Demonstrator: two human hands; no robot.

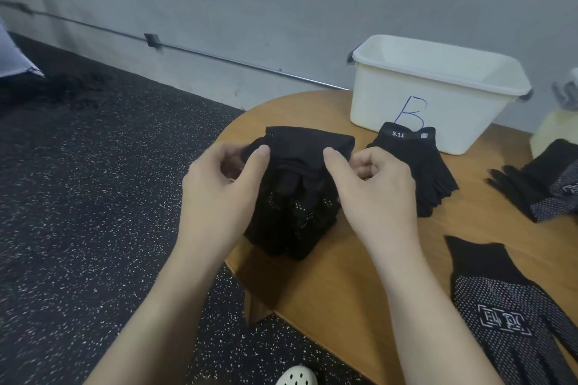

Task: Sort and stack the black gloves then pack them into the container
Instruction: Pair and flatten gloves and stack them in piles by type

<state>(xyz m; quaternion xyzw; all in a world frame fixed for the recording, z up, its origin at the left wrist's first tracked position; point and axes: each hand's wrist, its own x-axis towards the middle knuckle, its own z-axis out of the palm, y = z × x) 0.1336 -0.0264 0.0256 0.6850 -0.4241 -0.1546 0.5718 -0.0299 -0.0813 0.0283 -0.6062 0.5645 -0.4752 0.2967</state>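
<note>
Black glove bundle [297, 191] pinched by left hand [219, 191], right hand [375, 194]

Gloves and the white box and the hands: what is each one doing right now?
Glove bundle: folded, held at its top by both hands.
Left hand: gripping the bundle.
Right hand: pinching the bundle.
5.11 gloves: stacked flat beside the tub.
Dotted glove: lying flat, loose.
White tub: upright, lid off.

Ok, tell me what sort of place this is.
Probably a workroom or storeroom set up for sorting, not a home: a bare grey wall with exposed metal conduit, speckled rubber floor, and a white tub hand-marked "B" on a wooden table of black gloves.
</note>
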